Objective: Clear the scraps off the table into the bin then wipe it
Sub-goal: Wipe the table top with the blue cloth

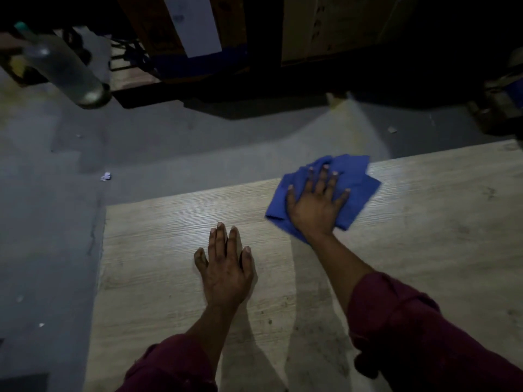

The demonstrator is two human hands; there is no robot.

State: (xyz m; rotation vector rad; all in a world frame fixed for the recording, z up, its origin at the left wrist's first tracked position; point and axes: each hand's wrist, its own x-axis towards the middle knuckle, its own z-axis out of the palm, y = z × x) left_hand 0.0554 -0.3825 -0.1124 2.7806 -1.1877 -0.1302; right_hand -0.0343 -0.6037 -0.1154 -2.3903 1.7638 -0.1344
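Observation:
A light wood-grain table fills the lower right of the head view. On it, near the far edge, lies a folded blue cloth. My right hand presses flat on the cloth with its fingers spread and straight. My left hand rests flat on the bare tabletop, nearer to me and to the left of the cloth, holding nothing. Both arms wear dark red sleeves. No bin is in view.
Grey floor lies left of and beyond the table, with a small pale scrap and a few specks on it. A clear bottle appears at the upper left. Dark cardboard boxes and a pallet stand at the back.

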